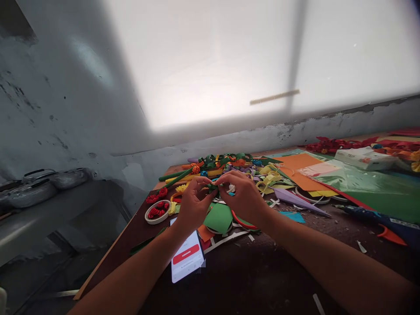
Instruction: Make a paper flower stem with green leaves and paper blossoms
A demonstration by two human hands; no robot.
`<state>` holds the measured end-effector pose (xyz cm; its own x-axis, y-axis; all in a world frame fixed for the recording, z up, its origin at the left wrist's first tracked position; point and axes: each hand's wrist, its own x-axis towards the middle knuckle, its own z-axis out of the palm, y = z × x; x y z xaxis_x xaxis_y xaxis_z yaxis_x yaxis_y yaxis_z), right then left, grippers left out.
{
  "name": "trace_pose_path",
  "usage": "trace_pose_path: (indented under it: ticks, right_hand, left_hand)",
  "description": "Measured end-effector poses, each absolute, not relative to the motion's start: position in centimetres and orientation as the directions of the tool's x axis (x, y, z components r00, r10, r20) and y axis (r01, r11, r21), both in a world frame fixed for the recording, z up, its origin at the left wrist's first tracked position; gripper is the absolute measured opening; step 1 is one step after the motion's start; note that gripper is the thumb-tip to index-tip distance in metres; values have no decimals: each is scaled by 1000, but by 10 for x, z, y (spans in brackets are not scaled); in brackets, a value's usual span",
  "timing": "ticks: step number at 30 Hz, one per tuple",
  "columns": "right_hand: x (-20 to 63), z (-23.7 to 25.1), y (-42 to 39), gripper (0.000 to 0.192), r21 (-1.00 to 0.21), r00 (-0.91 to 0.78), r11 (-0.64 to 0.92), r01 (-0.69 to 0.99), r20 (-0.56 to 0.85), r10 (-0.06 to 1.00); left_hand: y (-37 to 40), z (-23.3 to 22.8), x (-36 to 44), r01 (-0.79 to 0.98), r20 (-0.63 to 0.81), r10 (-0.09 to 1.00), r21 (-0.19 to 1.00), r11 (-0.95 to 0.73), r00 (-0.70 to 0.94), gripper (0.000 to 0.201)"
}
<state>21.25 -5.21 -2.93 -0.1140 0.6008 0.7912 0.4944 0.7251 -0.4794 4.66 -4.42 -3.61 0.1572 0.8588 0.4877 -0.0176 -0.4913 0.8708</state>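
Note:
My left hand and my right hand meet at the middle of the table, fingertips pinched on a small green paper piece. Fingers hide much of that piece, so its exact shape does not show. Just below my hands lies a cut sheet of green paper. A lit phone rests under my left wrist. To the left, a roll of tape rings several small red paper roses. Curled yellow paper strips lie beyond my right hand.
Rolled green paper sticks and a heap of green paper curls lie at the back. Orange paper, a purple paper cone and a tissue pack are at right. Dark-handled scissors with an orange part sit near the right edge.

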Motion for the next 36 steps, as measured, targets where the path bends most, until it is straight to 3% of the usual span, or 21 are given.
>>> trace_pose_path:
  ticks: [4, 7, 14, 18, 20, 23, 25, 30, 36]
  right_hand:
    - [215, -28, -57, 9, -119, -251, 690, 714, 877, 410]
    - [216, -27, -59, 18, 83, -349, 626, 775, 883, 314]
    - [217, -30, -59, 20, 262, -458, 568, 780, 858, 233]
    - [218, -29, -58, 17, 209, -436, 634, 745, 872, 223]
    - [220, -26, -56, 12, 40, -327, 728, 685, 910, 257]
    - [227, -20, -53, 8, -285, -133, 831, 478, 911, 389]
    - [232, -17, -51, 4, -366, -131, 861, 354, 892, 433]
    - [239, -16, -52, 15, -258, -275, 944, 206, 910, 309]
    - [239, -14, -56, 14, -151, -327, 966, 211, 920, 215]
  left_hand:
    - [-45, -36, 48, 100, 494, 857, 855, -510, 145, 23]
    - [-48, -34, 50, 142, 473, 871, 860, -489, 132, 23]
    - [-48, -32, 49, 175, 487, 865, 847, -502, 124, 23]
    - [-46, -31, 47, 167, 513, 848, 832, -529, 131, 24]
    - [-46, -29, 45, 134, 534, 834, 825, -550, 138, 26]
    - [-47, -28, 40, 112, 584, 792, 788, -606, 178, 26]
    - [-49, -28, 38, 116, 622, 751, 747, -654, 221, 23]
    - [-57, -30, 36, 117, 704, 657, 653, -748, 270, 23]
    - [-60, -30, 34, 179, 764, 574, 546, -819, 295, 24]
